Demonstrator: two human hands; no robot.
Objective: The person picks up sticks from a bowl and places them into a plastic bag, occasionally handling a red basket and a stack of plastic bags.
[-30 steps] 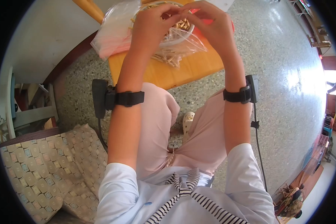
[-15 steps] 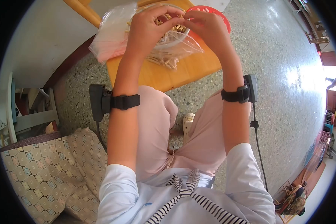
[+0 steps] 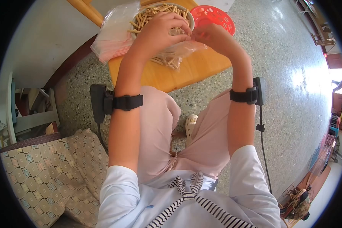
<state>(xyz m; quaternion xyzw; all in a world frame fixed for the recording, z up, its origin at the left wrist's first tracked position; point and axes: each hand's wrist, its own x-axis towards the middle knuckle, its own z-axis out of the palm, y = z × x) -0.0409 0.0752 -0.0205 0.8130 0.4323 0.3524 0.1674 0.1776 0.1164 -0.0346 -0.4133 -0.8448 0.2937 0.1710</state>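
Observation:
My left hand [image 3: 161, 33] is curled over the near side of a white bowl [image 3: 192, 23] full of thin tan sticks [image 3: 146, 18]. Its thumb and fingertips pinch the upper edge of a clear plastic bag [image 3: 186, 51]. Meeting it from the other side, my right hand [image 3: 218, 40] pinches the same edge, its fingertips partly hidden. Several tan sticks show through the lower part of the bag, which hangs over the table in front of the bowl.
A stack of clear bags [image 3: 112, 41] lies left of the bowl on the wooden table [image 3: 171, 79]. Behind my right hand is a red plastic basket [image 3: 226, 22]. Patterned cloth [image 3: 45, 174] covers something at lower left. Black straps with devices are on both forearms.
Both hands have come down and nearer to me, from over the bowl to the bag's upper edge. More of the bowl's sticks and the red basket now show.

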